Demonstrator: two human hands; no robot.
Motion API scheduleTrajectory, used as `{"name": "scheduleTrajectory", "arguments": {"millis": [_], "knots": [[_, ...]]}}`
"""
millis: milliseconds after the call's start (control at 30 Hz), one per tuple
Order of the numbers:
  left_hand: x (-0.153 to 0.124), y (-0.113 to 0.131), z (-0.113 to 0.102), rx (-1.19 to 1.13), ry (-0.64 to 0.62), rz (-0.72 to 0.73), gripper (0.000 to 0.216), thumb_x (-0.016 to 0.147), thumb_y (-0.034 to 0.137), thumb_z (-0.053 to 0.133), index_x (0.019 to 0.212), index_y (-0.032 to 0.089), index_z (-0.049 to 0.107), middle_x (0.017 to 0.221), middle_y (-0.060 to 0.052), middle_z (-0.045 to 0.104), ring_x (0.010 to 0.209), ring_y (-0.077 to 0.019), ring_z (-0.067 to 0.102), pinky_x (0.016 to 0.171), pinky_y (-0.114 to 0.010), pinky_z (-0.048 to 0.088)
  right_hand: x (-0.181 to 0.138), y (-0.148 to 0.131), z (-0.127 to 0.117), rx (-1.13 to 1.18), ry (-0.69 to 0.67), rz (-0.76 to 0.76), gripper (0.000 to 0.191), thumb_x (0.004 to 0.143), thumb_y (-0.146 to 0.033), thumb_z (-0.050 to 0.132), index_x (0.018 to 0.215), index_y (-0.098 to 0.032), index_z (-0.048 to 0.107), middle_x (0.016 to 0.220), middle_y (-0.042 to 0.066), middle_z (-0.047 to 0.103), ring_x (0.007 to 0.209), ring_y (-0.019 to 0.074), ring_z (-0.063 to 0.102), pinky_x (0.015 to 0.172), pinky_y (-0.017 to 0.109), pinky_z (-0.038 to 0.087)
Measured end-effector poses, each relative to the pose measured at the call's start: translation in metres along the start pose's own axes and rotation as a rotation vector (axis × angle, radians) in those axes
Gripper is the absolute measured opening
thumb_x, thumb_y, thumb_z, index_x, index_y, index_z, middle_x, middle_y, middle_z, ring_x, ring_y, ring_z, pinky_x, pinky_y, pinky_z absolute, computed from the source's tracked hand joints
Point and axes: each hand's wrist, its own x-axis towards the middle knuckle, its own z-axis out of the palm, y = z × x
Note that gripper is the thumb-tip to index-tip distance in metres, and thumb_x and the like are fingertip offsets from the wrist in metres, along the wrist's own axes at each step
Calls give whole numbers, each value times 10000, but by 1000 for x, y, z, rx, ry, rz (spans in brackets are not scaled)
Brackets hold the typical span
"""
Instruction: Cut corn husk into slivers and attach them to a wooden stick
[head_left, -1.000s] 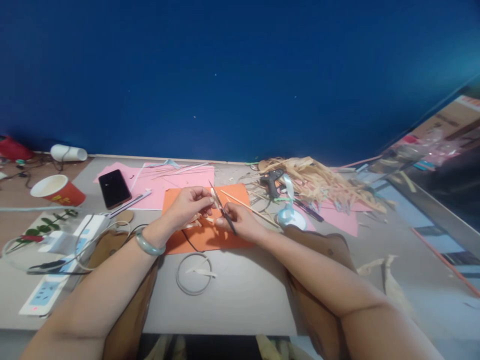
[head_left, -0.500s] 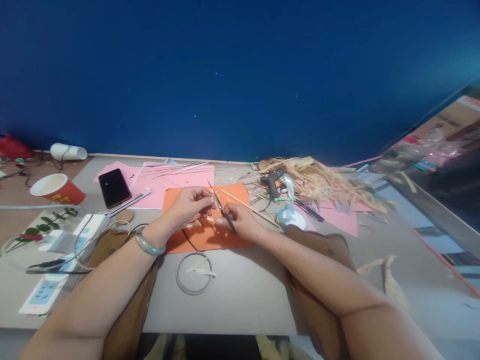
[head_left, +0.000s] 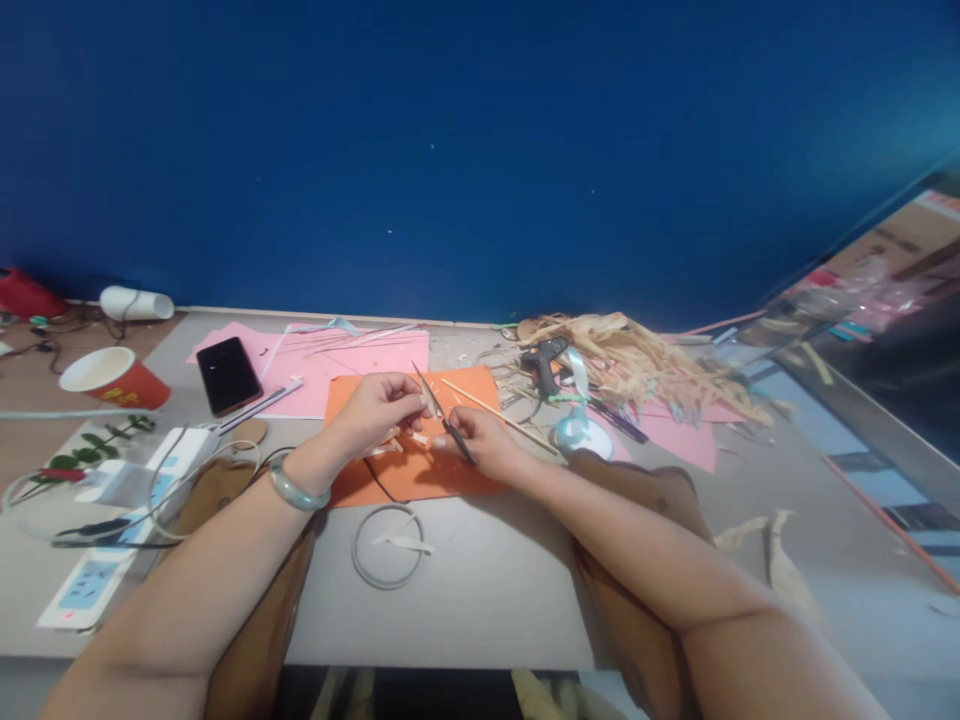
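My right hand [head_left: 484, 442] is closed around a pair of dark-handled scissors [head_left: 429, 390], whose blades point up and to the left. Just left of the blades, my left hand [head_left: 384, 408] pinches something pale and small that I cannot make out clearly. Both hands are over a sheet of orange paper [head_left: 442, 485]. Pale cut scraps [head_left: 390, 444] lie on that sheet beneath my fingers. A thin wooden stick [head_left: 499, 412] rests at a slant across the paper's right edge.
A black phone [head_left: 229, 376], a red paper cup [head_left: 116, 378] and a power strip [head_left: 94, 580] with cables are on the left. Dried husks [head_left: 637, 360], a glue gun [head_left: 546, 365] and a ribbon roll [head_left: 583, 435] lie right. A grey ring [head_left: 388, 546] sits in front.
The scissor blades have shifted slightly to the left at the tip. Both hands are otherwise in nearly the same place.
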Motion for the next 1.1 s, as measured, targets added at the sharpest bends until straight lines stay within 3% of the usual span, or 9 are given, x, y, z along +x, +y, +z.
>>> {"name": "scheduleTrajectory", "arguments": {"millis": [267, 333, 400, 533, 633, 867, 933, 1000, 1100], "knots": [[-1, 3, -1, 28, 12, -9, 121, 682, 238, 620, 687, 119, 594, 622, -30, 656, 491, -89, 567, 487, -197, 455, -1, 0, 1, 44, 38, 5, 432, 640, -469, 715, 619, -200, 378, 456, -80, 432, 426, 72, 374, 433, 208, 255], [-3, 6, -3, 27, -47, -14, 106, 690, 226, 610, 661, 126, 586, 588, -18, 643, 473, -81, 552, 475, -186, 439, 0, -1, 0, 84, 94, -16, 428, 644, -479, 708, 623, -202, 383, 455, -79, 438, 417, 72, 376, 431, 211, 270], [-8, 11, -7, 71, -240, -72, 91, 693, 205, 600, 639, 132, 586, 559, -10, 632, 451, -77, 533, 449, -176, 412, 2, -1, -1, 116, 169, -46, 421, 657, -498, 690, 631, -204, 391, 454, -75, 448, 417, 76, 387, 435, 215, 286], [-21, 23, -11, 295, -872, -285, 65, 665, 149, 590, 612, 138, 626, 565, -12, 639, 476, -94, 548, 477, -188, 427, 5, -5, -6, 117, 274, -73, 384, 718, -511, 630, 642, -203, 414, 469, -50, 506, 445, 88, 438, 485, 228, 347], [-25, 24, -8, 477, -1061, -406, 110, 651, 139, 569, 557, 146, 625, 473, 16, 581, 398, -81, 481, 423, -183, 379, 5, -8, -7, 90, 301, -76, 376, 733, -496, 624, 626, -202, 415, 478, -39, 523, 466, 89, 453, 521, 232, 366], [-16, 11, -14, 622, -1042, -243, 82, 621, 204, 622, 558, 163, 653, 444, 39, 563, 399, -80, 449, 433, -189, 350, 4, -8, -7, 97, 307, -65, 351, 751, -483, 611, 653, -199, 428, 494, -38, 538, 476, 89, 446, 526, 229, 354], [-13, 7, -17, 655, -972, -151, 123, 632, 230, 628, 527, 165, 630, 457, 35, 562, 426, -83, 452, 428, -190, 326, 5, -7, -7, 107, 317, -64, 350, 751, -487, 611, 664, -199, 432, 500, -38, 539, 483, 90, 451, 527, 229, 351], [-8, 2, -17, 703, -798, -44, 145, 657, 257, 615, 540, 171, 617, 509, 24, 586, 477, -98, 483, 440, -196, 324, 5, -5, -8, 109, 318, -68, 358, 745, -496, 615, 666, -198, 432, 507, -36, 540, 488, 92, 455, 527, 232, 348], [4, -12, -14, 781, -347, 111, 126, 714, 257, 552, 717, 184, 654, 688, -4, 652, 602, -139, 562, 553, -225, 406, 6, -4, -8, 105, 319, -75, 388, 734, -527, 615, 655, -197, 427, 510, -34, 536, 480, 90, 438, 512, 235, 336]]}}
